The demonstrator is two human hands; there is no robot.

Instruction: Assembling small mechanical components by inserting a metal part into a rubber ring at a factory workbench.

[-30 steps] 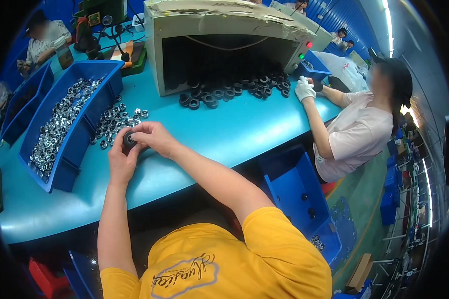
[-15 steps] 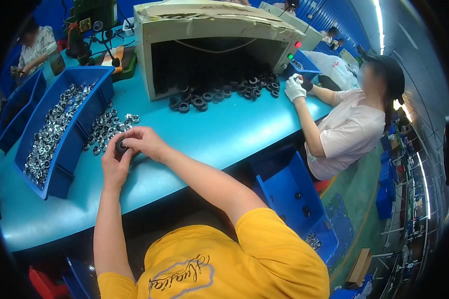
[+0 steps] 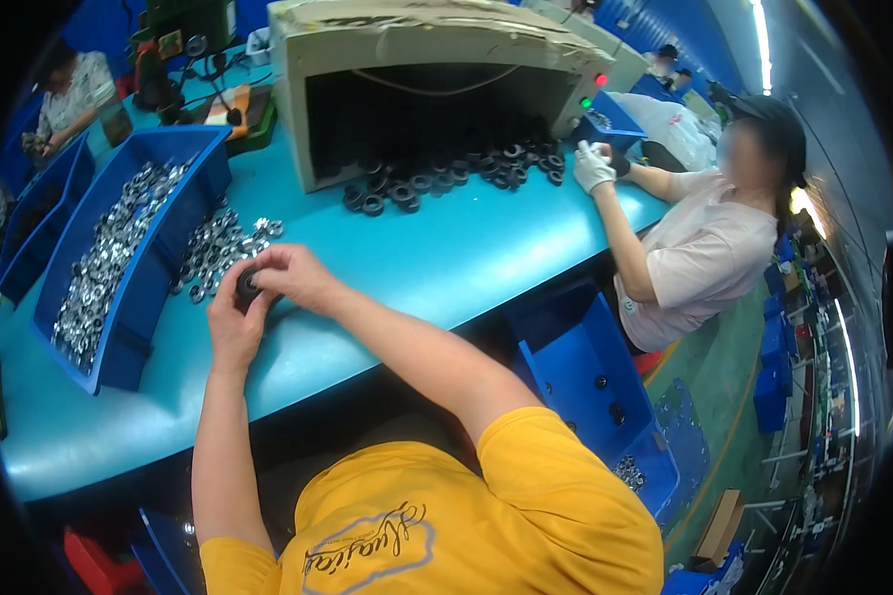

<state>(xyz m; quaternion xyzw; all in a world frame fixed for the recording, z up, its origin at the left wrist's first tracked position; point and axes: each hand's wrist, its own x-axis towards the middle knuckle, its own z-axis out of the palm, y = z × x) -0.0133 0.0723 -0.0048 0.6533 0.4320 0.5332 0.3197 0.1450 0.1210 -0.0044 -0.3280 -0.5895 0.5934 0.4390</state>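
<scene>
Above the near left part of the turquoise table, both my hands meet at one small black ring-shaped part. My left hand is closed around it, thumb and fingers gripping its sides. The fingers of my right hand are bent and pinched against its centre. Whether they hold a small piece there is hidden. Just beyond my hands lies a loose heap of shiny metal fittings. Farther off, several black rings are heaped at the mouth of a beige box-shaped machine.
A long blue bin of metal fittings stands to the left. On the right, a co-worker in white gloves works at the table. Below the table's front edge, a blue bin holds a few dark parts.
The whole view has shifted slightly. My hands remain together around the black ring-shaped part, with the right fingers still at its centre.
</scene>
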